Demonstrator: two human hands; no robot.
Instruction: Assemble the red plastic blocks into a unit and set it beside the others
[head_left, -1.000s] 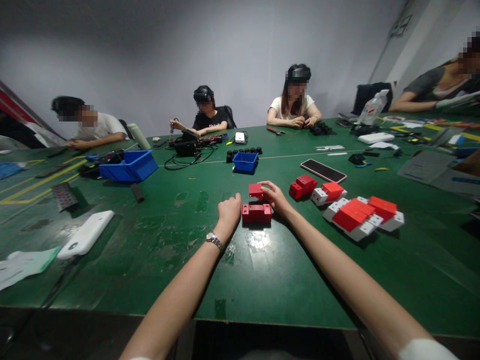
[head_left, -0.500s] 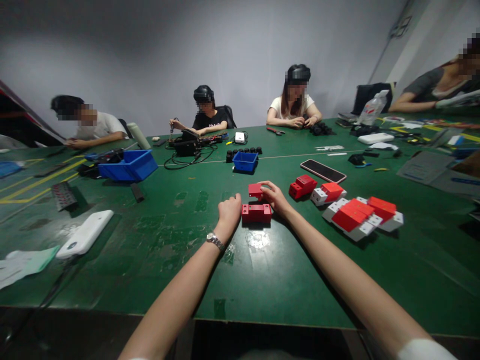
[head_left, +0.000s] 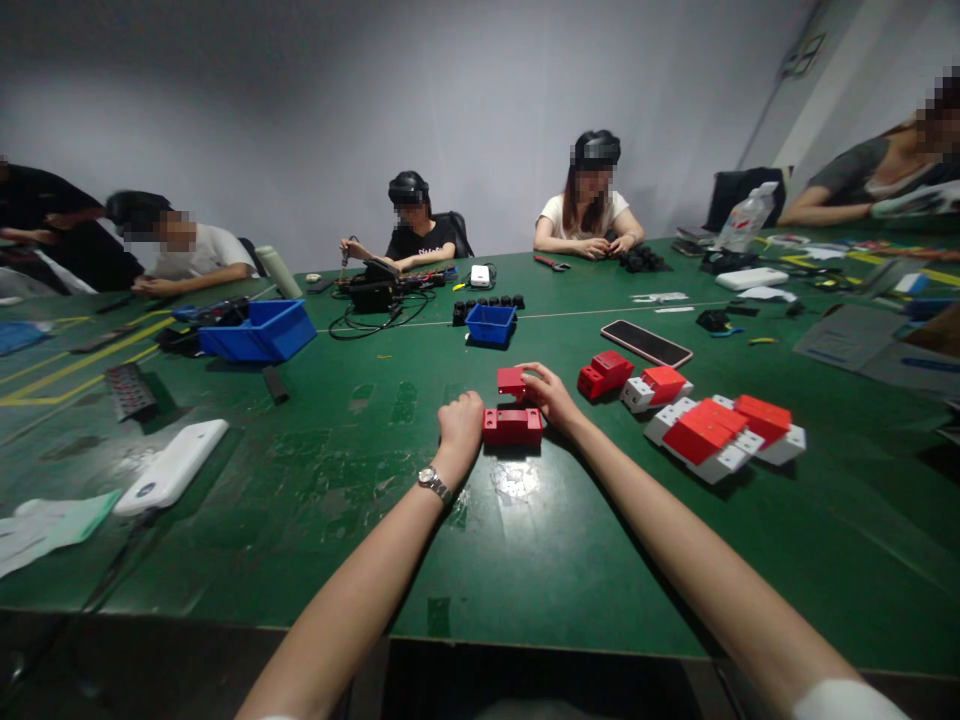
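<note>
Head view: looking across a broad green table [head_left: 540, 580], smooth, scuffed and glossy, with ragged patches and a bright patch of reflected light near the middle. Bounded beyond by a plain pale-grey wall [head_left: 300, 110], darker toward the upper left. Facing co-workers seated along the far side, among them a person in a black T-shirt [head_left: 424, 240].

Near the table's middle, resting a notched red housing [head_left: 512, 430] of hard-looking plastic, stepped along the top, with round holes in its raised ends. Just behind it, pinching a small, flat-topped red block [head_left: 511, 381] in the right hand [head_left: 547, 394], grip narrow around its right side. Curling the left hand [head_left: 460, 428] at the housing's left end; cannot tell whether touching it, or whether holding anything in that grip. Wearing a metal-banded wristwatch [head_left: 434, 484] on the left wrist.

To the right, keeping an all-red module [head_left: 605, 373] beside boxy red-and-white modules [head_left: 707, 437], angular and matt, with small holes in their white ends. Behind these, lying flat, a pink-edged smartphone [head_left: 646, 342]. Farther back, holding its place near the centre, a small blue plastic tray [head_left: 489, 333] with sloping walls.
</note>
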